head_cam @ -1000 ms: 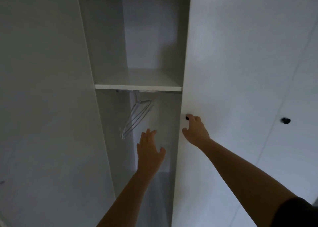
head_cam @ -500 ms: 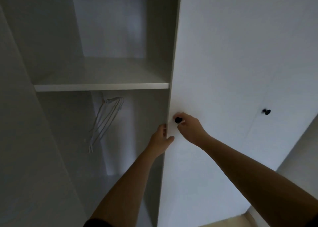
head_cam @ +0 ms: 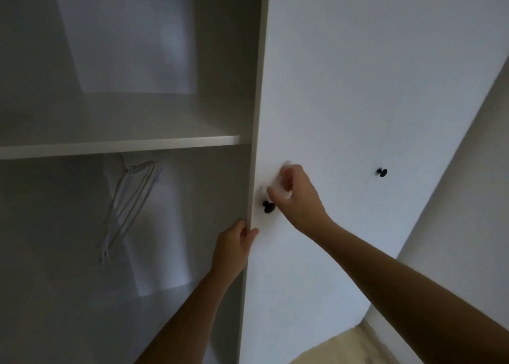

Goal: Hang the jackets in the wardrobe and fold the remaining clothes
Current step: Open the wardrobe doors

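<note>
The white wardrobe stands open on its left side. My left hand (head_cam: 234, 243) grips the free edge of the white wardrobe door (head_cam: 344, 101), thumb on the front face. Just above the door's black knob (head_cam: 268, 207) is my right hand (head_cam: 298, 198), off the knob, its fingers curled and motion-blurred. Several white wire hangers (head_cam: 129, 206) hang under the shelf (head_cam: 124, 146) inside the open compartment. No jackets or other clothes are in view.
A second black knob (head_cam: 381, 172) sits on the neighbouring closed door. A pale wall (head_cam: 468, 198) runs along the right, with light flooring (head_cam: 344, 347) at the bottom. The shelf's upper compartment holds nothing visible.
My left hand went from reaching into the wardrobe to gripping the door edge. My right hand has come off the knob and lifted slightly. The view shifted right, towards the door.
</note>
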Demonstrator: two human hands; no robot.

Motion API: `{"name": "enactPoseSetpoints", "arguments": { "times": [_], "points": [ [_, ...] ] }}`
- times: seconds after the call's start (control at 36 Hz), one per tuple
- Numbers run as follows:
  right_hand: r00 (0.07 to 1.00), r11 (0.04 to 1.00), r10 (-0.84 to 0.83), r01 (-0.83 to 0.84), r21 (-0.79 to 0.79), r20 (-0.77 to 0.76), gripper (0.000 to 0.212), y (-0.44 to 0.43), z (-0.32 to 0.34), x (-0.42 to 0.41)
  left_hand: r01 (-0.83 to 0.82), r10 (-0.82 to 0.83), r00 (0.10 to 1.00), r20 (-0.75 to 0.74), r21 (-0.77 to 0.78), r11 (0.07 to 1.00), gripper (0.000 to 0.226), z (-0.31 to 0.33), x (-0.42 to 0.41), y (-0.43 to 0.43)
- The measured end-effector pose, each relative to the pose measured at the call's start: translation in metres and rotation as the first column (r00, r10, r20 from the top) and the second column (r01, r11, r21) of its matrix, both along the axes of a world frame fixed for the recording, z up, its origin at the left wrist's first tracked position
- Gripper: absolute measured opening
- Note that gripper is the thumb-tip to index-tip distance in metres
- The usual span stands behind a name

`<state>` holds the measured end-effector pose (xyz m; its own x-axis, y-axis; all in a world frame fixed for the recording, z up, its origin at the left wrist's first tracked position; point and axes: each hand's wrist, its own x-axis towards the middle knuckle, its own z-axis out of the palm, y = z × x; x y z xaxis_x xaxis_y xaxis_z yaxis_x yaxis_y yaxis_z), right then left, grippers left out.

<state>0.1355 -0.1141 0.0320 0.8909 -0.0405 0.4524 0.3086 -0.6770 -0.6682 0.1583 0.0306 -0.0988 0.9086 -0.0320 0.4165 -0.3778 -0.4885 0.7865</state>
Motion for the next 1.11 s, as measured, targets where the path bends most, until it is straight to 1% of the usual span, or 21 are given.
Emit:
{"name": "enactPoseSetpoints", "arguments": {
  "times": [0.08, 0.14, 0.17, 0.22, 0.33, 0.44, 0.58, 0.72, 0.83, 0.92, 0.97, 1.03, 1.06, 1.11],
  "points": [
    [0.974, 0.986, -0.15, 0.161, -0.052, 0.169, 0.069, 0.001, 0.02, -0.009, 0.024, -0.025, 1.0, 0.016, 0.024, 0.999, 0.03, -0.002, -0.015, -0.006],
    [0.945, 0.972, -0.188, 0.218, -0.085, 0.268, 0.082, 0.004, 0.036, -0.015, 0.034, -0.036, 0.998, 0.043, 0.056, 0.998, 0.031, 0.0, -0.024, -0.009],
    [0.936, 0.968, -0.196, 0.233, -0.095, 0.293, 0.088, 0.005, 0.043, -0.017, 0.038, -0.042, 0.997, 0.057, 0.073, 0.997, 0.031, 0.001, -0.029, -0.011],
    [0.935, 0.959, -0.213, 0.255, -0.121, 0.285, 0.098, 0.01, 0.054, -0.021, 0.048, -0.056, 0.995, 0.082, 0.096, 0.994, 0.031, 0.005, -0.04, -0.015],
    [0.938, 0.932, -0.297, 0.326, -0.161, 0.179, 0.114, 0.024, 0.059, -0.026, 0.058, -0.07, 0.993, 0.095, 0.121, 0.991, 0.033, 0.009, -0.06, -0.025],
    [0.928, 0.92, -0.348, 0.365, -0.144, 0.133, 0.113, 0.026, 0.055, -0.035, 0.05, -0.062, 0.995, 0.072, 0.152, 0.987, 0.032, 0.011, -0.073, -0.033],
    [0.931, 0.925, -0.323, 0.349, -0.15, 0.172, 0.107, 0.009, 0.051, -0.053, 0.102, -0.101, 0.995, -0.014, 0.199, 0.975, 0.033, 0.014, -0.082, -0.045],
    [0.952, 0.962, -0.217, 0.246, -0.115, 0.218, 0.106, -0.027, 0.045, -0.076, 0.228, -0.199, 0.971, -0.132, 0.262, 0.938, 0.03, 0.016, -0.096, -0.069],
    [0.966, 0.986, -0.128, 0.148, -0.072, 0.226, 0.103, -0.064, 0.04, -0.105, 0.303, -0.253, 0.94, -0.228, 0.218, 0.928, 0.037, 0.025, -0.112, -0.108],
    [0.964, 0.993, -0.104, 0.115, -0.032, 0.243, 0.099, -0.095, 0.037, -0.128, 0.374, -0.305, 0.897, -0.318, 0.181, 0.91, 0.038, 0.031, -0.129, -0.143],
    [0.969, 0.995, -0.103, 0.103, 0.01, 0.225, 0.098, -0.118, 0.034, -0.142, 0.415, -0.345, 0.878, -0.332, 0.172, 0.893, 0.047, 0.035, -0.144, -0.17],
    [0.971, 0.992, -0.123, 0.113, 0.06, 0.205, 0.096, -0.144, 0.031, -0.156, 0.449, -0.369, 0.861, -0.35, 0.179, 0.876, 0.07, 0.04, -0.158, -0.2],
    [0.973, 0.989, -0.131, 0.117, 0.085, 0.189, 0.091, -0.158, 0.031, -0.163, 0.458, -0.371, 0.851, -0.371, 0.18, 0.871, 0.081, 0.041, -0.164, -0.215],
    [0.981, 0.987, -0.117, 0.099, 0.124, 0.153, 0.08, -0.186, 0.034, -0.175, 0.448, -0.354, 0.85, -0.39, 0.183, 0.875, 0.092, 0.04, -0.176, -0.247]
  ]
}}
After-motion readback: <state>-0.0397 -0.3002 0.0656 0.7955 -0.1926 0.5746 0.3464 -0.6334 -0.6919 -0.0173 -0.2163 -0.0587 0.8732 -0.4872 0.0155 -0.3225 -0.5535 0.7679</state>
